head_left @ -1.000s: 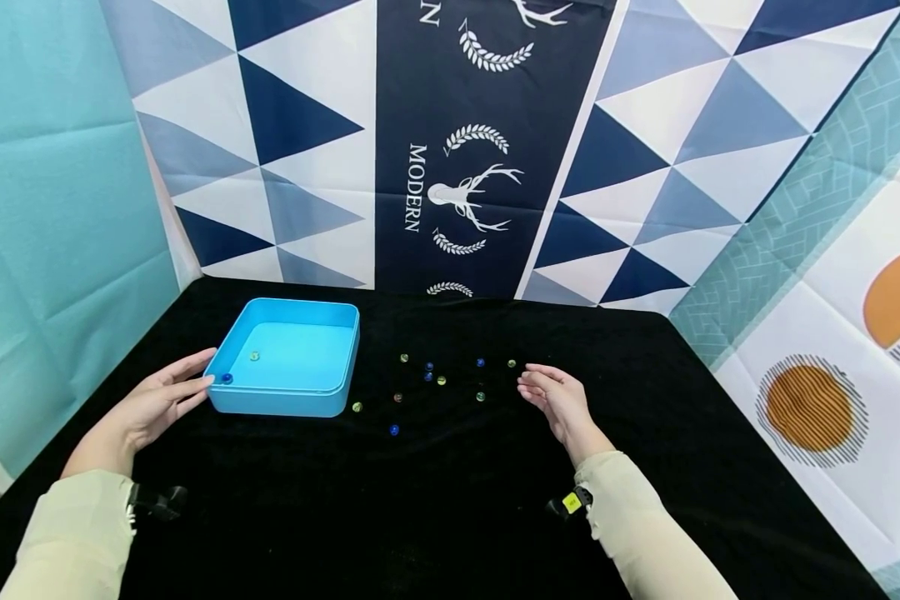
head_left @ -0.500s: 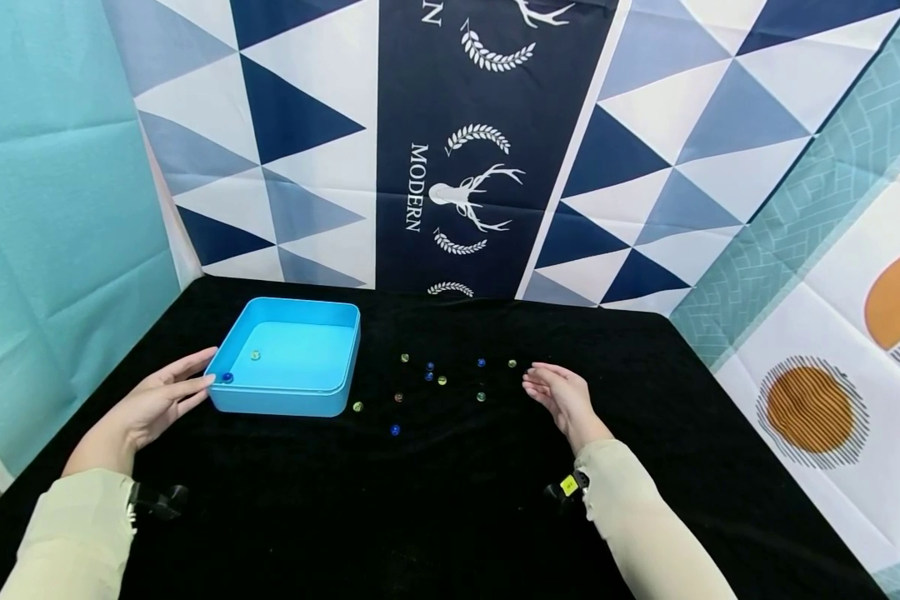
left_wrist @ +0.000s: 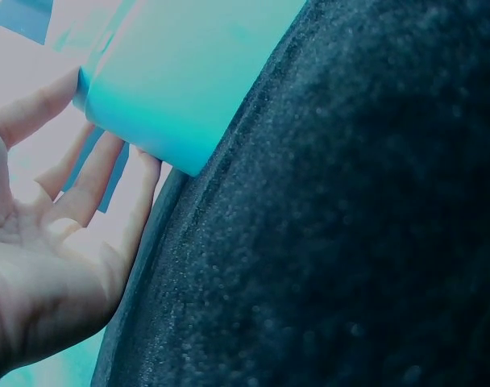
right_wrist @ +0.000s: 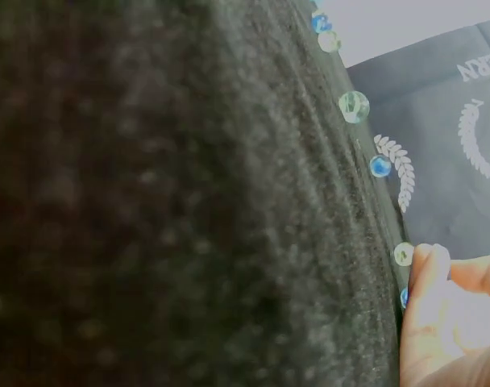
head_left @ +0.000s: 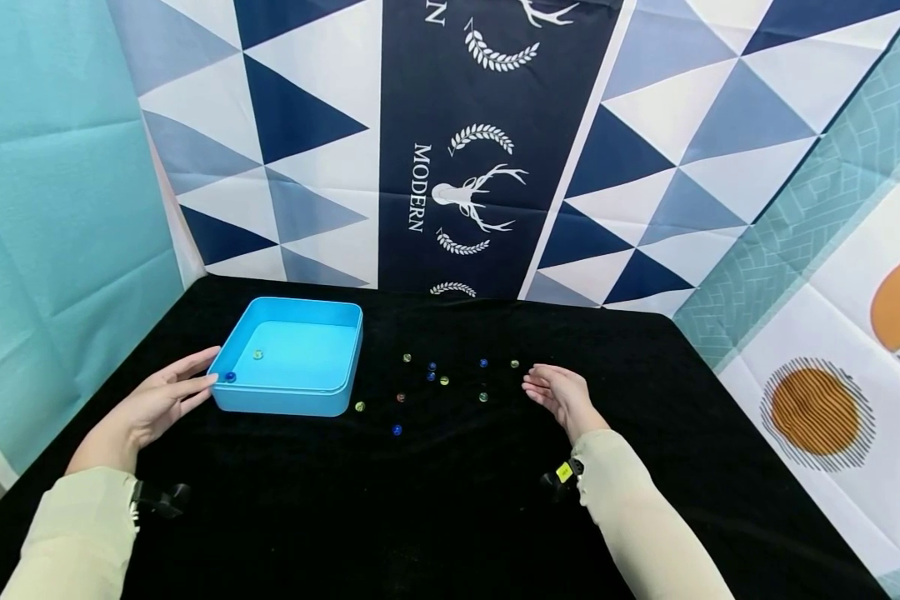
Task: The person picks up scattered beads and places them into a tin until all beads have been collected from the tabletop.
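My left hand (head_left: 150,408) touches the left side of a light-blue square box (head_left: 351,358) at its near corner, fingers fairly straight. Seen from the left wrist, its fingertips meet the box's outer wall (left_wrist: 172,89). Inside the box lie a dark blue marble (head_left: 230,377) and a pale greenish marble (head_left: 258,354). Right of the loose marbles, my right hand (head_left: 562,396) has its fingers loosely bent. A yellow-green marble (head_left: 515,363) lies just left of its fingertips. In the right wrist view, a blue marble (right_wrist: 404,297) shows partly behind a finger.
Several glass marbles lie scattered on the black cloth (head_left: 420,508), among them a reddish marble (head_left: 401,397), a green marble (head_left: 483,397) and a blue marble (head_left: 397,430). A yellow-green marble (head_left: 360,406) sits close to the box. A patterned curtain (head_left: 307,150) stands behind the table.
My right hand has drawn back slightly to the right from the yellow-green marble. My left hand, the box and the marbles keep their places; the head view shifts a little.
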`<action>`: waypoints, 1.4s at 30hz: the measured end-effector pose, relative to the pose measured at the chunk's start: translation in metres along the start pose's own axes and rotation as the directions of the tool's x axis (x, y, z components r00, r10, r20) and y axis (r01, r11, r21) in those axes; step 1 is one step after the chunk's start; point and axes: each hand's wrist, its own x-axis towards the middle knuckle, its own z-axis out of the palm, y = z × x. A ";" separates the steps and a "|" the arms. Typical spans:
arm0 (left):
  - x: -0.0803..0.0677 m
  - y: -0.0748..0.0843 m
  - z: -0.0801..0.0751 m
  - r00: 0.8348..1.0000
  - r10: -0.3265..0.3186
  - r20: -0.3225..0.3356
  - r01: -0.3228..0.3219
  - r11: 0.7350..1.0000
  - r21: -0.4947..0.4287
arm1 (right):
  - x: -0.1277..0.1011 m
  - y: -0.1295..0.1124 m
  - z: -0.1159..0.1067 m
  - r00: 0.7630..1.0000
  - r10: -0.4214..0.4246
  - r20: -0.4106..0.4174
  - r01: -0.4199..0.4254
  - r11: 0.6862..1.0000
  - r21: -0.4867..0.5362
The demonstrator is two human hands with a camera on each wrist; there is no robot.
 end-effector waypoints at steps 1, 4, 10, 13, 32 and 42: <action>0.000 0.000 0.000 1.000 0.000 0.000 0.000 1.000 0.001 | 0.001 0.000 0.000 1.000 0.002 0.003 -0.002 1.000 0.001; 0.000 0.000 0.000 1.000 -0.001 0.000 0.001 1.000 0.006 | 0.003 -0.001 0.000 1.000 0.011 -0.006 -0.011 1.000 0.002; 0.000 0.001 0.000 1.000 -0.001 -0.001 0.001 1.000 0.006 | 0.007 -0.003 0.000 1.000 0.026 -0.008 -0.026 1.000 -0.001; 0.000 0.001 0.000 1.000 0.002 -0.001 -0.002 1.000 0.004 | 0.009 -0.004 -0.001 0.999 0.044 -0.002 -0.044 0.999 -0.007; 0.000 0.001 -0.001 1.000 0.004 0.001 -0.004 1.000 -0.003 | 0.015 -0.005 0.000 0.996 0.087 -0.035 -0.089 0.994 -0.062; 0.000 0.000 0.000 1.000 0.001 0.001 -0.001 1.000 0.000 | 0.003 -0.001 0.001 1.000 -0.017 -0.024 0.018 0.999 0.043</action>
